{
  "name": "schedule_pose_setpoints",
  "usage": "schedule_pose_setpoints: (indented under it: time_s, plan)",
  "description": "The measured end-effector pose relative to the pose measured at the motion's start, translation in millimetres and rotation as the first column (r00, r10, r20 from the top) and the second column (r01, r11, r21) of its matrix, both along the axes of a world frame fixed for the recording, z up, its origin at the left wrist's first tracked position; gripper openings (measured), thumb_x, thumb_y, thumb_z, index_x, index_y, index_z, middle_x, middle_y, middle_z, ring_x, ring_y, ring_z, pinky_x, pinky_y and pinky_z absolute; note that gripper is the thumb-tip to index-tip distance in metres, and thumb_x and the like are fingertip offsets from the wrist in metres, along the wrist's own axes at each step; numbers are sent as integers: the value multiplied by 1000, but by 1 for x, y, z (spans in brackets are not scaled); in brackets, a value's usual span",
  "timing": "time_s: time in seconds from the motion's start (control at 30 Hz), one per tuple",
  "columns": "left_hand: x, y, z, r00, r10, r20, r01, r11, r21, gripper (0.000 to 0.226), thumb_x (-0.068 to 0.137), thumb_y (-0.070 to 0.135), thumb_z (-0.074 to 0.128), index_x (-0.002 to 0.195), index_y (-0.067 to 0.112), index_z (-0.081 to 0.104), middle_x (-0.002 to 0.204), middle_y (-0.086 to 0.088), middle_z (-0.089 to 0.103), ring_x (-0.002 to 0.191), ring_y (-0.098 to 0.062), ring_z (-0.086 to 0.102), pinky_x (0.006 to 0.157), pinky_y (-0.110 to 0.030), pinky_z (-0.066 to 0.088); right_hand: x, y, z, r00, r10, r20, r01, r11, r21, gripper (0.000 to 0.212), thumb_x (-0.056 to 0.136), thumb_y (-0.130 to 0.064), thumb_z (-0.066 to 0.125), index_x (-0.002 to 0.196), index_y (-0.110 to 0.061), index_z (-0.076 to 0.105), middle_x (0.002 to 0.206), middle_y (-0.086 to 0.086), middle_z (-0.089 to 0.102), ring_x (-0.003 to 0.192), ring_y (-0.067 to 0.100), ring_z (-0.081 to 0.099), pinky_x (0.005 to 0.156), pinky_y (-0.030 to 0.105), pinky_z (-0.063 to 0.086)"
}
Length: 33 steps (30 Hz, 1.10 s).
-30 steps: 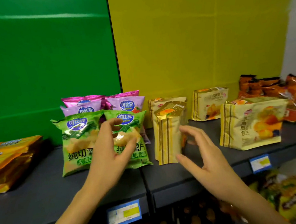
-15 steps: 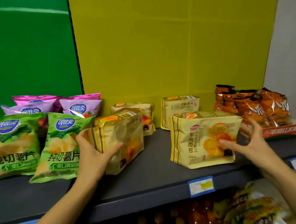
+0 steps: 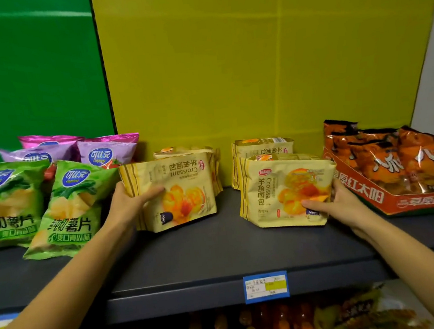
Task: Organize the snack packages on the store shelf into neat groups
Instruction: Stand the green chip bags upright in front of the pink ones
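Two yellow croissant packs stand at the front of the dark shelf (image 3: 219, 254). My left hand (image 3: 131, 203) grips the left croissant pack (image 3: 181, 191) at its left edge, thumb across the front; the pack faces me, turned on its side. My right hand (image 3: 339, 203) holds the right croissant pack (image 3: 279, 192) at its lower right corner. Behind them, two more croissant packs (image 3: 262, 146) stand against the yellow back wall. Green chip bags (image 3: 68, 205) and purple chip bags (image 3: 103, 154) sit at the left.
An orange-red display tray (image 3: 389, 200) holding orange snack bags (image 3: 395, 157) stands at the right end, close to my right hand. A blue price tag (image 3: 266, 287) is on the shelf's front lip. Bottles and bags fill the shelf below.
The view has shifted right. My left hand took the left croissant pack and turned it from edge-on to front-facing. My right hand moved right and closed on the right pack's corner.
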<state>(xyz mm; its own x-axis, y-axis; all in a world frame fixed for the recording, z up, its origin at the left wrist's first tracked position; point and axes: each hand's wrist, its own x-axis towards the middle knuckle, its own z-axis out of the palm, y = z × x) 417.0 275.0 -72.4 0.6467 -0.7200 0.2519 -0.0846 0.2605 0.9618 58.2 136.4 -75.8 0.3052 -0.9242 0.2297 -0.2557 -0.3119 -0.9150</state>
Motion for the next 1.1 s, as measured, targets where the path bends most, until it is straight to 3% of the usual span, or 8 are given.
schedule_pose_setpoints:
  time_s: [0.1,0.17,0.27,0.4,0.7,0.87,1.0,1.1]
  plan:
    - [-4,-14,1,1000,5,5,-5,1000,3,50,72,11,74,118,9,51,99,-4,67,84,-18,66,53,-22,56,2,-22,2,998,61,9,-61,997,50,120,36,-54,86,138,-17,34,132,3,52,114,15,52,96,32,42]
    - [-4,-21,0,1000,-18,-11,18,1000,13,57,69,17,78,119,8,52,106,-8,68,93,-26,67,70,-35,59,5,-35,1,995,88,55,-93,991,93,84,68,-21,78,139,-15,33,138,6,49,111,14,50,92,29,41]
    - [9,-35,-7,1000,-20,22,19,1000,24,87,49,42,87,122,11,51,116,-9,66,102,-30,66,83,-57,53,13,-57,-4,992,60,113,-75,988,133,71,76,-6,69,138,-12,34,138,10,50,108,15,51,89,29,41]
    - [3,-45,-10,989,13,146,-20,999,48,76,66,38,79,126,15,39,120,-7,59,105,-34,62,83,-56,53,26,-75,-5,991,31,132,-51,987,152,71,76,-8,70,138,-13,36,135,10,52,108,19,54,93,33,43]
    - [-6,-61,-18,928,68,365,-72,997,-4,77,75,9,72,133,7,21,113,5,50,98,-3,54,78,-17,47,51,-102,-11,990,89,111,-108,979,173,61,82,-17,65,136,-15,37,129,5,57,111,20,56,101,37,42]
    - [-4,-66,-20,909,25,415,-36,999,18,80,76,9,71,134,7,15,131,-4,45,118,-17,50,97,-34,45,60,-103,-15,994,19,107,-35,988,149,49,85,-22,58,130,-17,41,116,1,57,92,14,56,74,27,43]
    - [0,-63,-23,901,7,434,-29,999,44,90,67,30,78,135,19,20,139,-6,41,124,-18,48,102,-41,44,56,-101,-14,994,-48,94,36,991,130,59,77,-24,67,130,-16,41,120,3,57,105,20,54,89,33,41]
    - [4,-61,-24,898,4,439,-43,996,79,105,56,47,76,139,23,17,141,-7,40,127,-18,47,105,-46,41,53,-92,-11,993,-87,77,80,993,92,95,61,-40,74,141,-15,30,142,7,44,128,26,44,106,44,37]
